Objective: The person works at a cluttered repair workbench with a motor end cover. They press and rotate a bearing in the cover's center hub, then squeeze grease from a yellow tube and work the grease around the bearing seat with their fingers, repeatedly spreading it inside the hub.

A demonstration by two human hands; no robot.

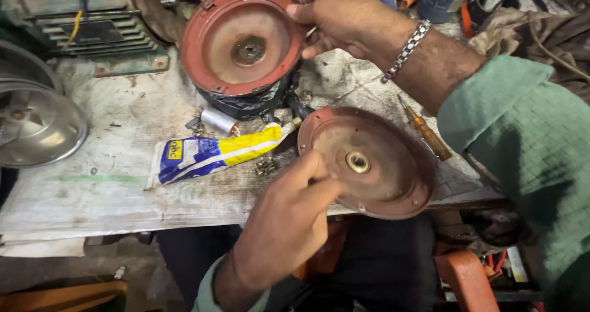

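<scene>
Steel, far left: a silvery fan housing [37, 124] sits at the bench edge, well apart from our hands.
Bench: a worn, stained table [110, 189] carries everything we work on.
Tube: a squeezed blue, white and yellow tube [215, 153] lies flat, its nozzle pointing right toward the lower cover.
Capacitor: a small silver cylinder [219, 121] rests just above the tube.
Upper cover: a rust-red round motor cover [243, 38] sits tilted on a dark motor body [252, 103], hollow side toward us.
Left hand: our left hand [289, 220] is closed into a narrow pinch; the fingertips touch the near rim of the lower cover. We cannot tell whether it grips something small.
Lower cover: a second rust-red cover [369, 162] lies at the bench's front edge, hollow side up, a brass bushing [357, 162] at its centre.
Right hand: our right hand [344, 20], with a metal bracelet, clasps the upper cover's right rim, thumb on the rim.
Screwdriver: an amber-handled screwdriver [427, 132] lies just right of the lower cover.
Doing it well: we judge both covers should be kept steady, and the lower one drawn back from the edge.
</scene>
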